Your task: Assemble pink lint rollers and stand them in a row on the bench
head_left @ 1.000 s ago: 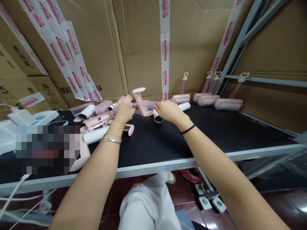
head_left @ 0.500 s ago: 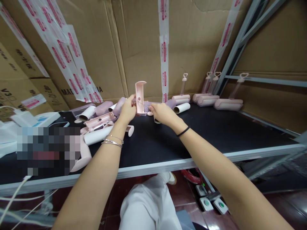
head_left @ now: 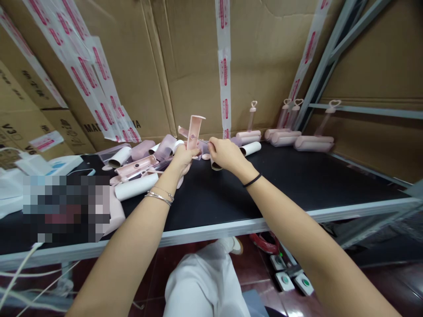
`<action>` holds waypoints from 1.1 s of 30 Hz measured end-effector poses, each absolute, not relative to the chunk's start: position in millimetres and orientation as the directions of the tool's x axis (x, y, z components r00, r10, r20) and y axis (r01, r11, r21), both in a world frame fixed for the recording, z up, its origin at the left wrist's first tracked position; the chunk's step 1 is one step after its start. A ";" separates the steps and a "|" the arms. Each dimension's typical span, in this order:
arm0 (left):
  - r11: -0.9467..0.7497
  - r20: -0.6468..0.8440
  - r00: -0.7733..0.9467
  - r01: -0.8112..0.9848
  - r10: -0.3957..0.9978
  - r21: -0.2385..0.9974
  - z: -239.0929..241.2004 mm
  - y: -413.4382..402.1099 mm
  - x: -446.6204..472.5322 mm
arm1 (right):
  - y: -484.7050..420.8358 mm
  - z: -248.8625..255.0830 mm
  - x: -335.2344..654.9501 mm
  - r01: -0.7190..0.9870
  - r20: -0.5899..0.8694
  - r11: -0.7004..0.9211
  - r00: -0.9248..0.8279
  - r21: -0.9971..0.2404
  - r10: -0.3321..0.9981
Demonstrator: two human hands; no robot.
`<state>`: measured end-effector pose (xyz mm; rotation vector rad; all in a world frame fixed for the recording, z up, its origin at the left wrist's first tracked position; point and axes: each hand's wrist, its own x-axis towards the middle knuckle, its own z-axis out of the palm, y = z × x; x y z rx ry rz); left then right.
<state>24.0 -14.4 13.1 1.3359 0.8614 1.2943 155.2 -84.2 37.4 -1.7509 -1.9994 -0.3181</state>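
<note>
My left hand clasps the lower end of a pink trough-shaped shell, raised at one o'clock from it; my right hand pinches a thin rod aimed at ten o'clock. Upright half a second ago, the shell now leans right, my left grip lower; that likely resets the angle for work at its hole. Whether the rod touches, I cannot tell. Beyond: a loose shell at nine, a white roll at three, heart-handled lint rollers from two to three.
</note>
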 end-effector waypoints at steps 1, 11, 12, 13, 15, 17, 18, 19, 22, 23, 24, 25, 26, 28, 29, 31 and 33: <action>-0.189 0.221 0.169 -0.185 0.961 0.964 12.8 -15.3 24.8 | -84.5 37.4 155.1 0.980 0.490 0.155 -0.077 -0.122 0.868; -0.244 0.258 0.165 -0.102 0.952 0.964 12.1 -22.6 25.6 | -86.0 34.5 151.6 0.991 0.489 0.130 -0.093 -0.043 0.868; -0.249 0.264 0.165 -0.104 0.950 0.963 12.1 -21.7 25.6 | -86.3 34.4 151.2 0.990 0.494 0.133 -0.094 -0.043 0.864; -0.254 0.268 0.172 -0.100 0.948 0.962 12.0 -20.7 25.6 | -86.6 34.5 151.0 0.990 0.501 0.137 -0.097 -0.043 0.860; -0.264 0.275 0.178 -0.082 0.945 0.961 11.4 -18.6 25.2 | -87.4 35.1 150.9 0.989 0.509 0.142 -0.102 -0.041 0.855; -0.278 0.285 0.172 -0.066 0.943 0.958 10.2 -16.9 24.4 | -88.2 36.1 151.2 0.989 0.507 0.143 -0.101 -0.044 0.856; -0.286 0.293 0.169 -0.066 0.941 0.956 9.5 -16.3 24.0 | -88.5 36.7 151.5 0.989 0.506 0.143 -0.100 -0.047 0.857; -0.293 0.301 0.170 -0.072 0.938 0.953 8.8 -15.8 23.5 | -88.9 37.2 151.9 0.989 0.506 0.141 -0.096 -0.050 0.857; -0.303 0.312 0.178 -0.076 0.933 0.950 6.6 -14.7 22.2 | -89.1 38.0 152.6 0.988 0.510 0.141 -0.093 -0.055 0.855; -0.305 0.313 0.183 -0.068 0.932 0.950 5.9 -14.2 22.0 | -88.9 38.0 152.7 0.988 0.509 0.144 -0.097 -0.054 0.855; -0.309 0.315 0.187 -0.058 0.931 0.949 5.2 -13.6 21.8 | -88.7 37.8 152.8 0.988 0.506 0.148 -0.101 -0.053 0.857; -0.317 0.320 0.189 -0.047 0.928 0.947 4.6 -13.0 21.7 | -88.3 37.6 152.7 0.987 0.502 0.153 -0.105 -0.054 0.859; -0.326 0.327 0.189 -0.036 0.926 0.945 4.1 -12.5 21.7 | -88.0 37.4 152.7 0.986 0.495 0.157 -0.108 -0.057 0.862; -0.342 0.339 0.183 -0.020 0.923 0.940 3.5 -12.0 21.8 | -87.3 36.9 152.4 0.984 0.478 0.163 -0.110 -0.071 0.871; -0.341 0.338 0.182 -0.013 0.924 0.940 3.5 -12.1 22.0 | -87.0 36.7 152.3 0.983 0.470 0.165 -0.109 -0.079 0.876; -0.333 0.325 0.190 0.006 0.926 0.943 3.8 -13.0 22.5 | -86.5 36.5 152.0 0.981 0.456 0.166 -0.104 -0.097 0.884; -0.326 0.313 0.210 0.030 0.926 0.945 4.0 -14.2 23.1 | -86.3 36.3 151.7 0.982 0.438 0.151 -0.086 -0.115 0.895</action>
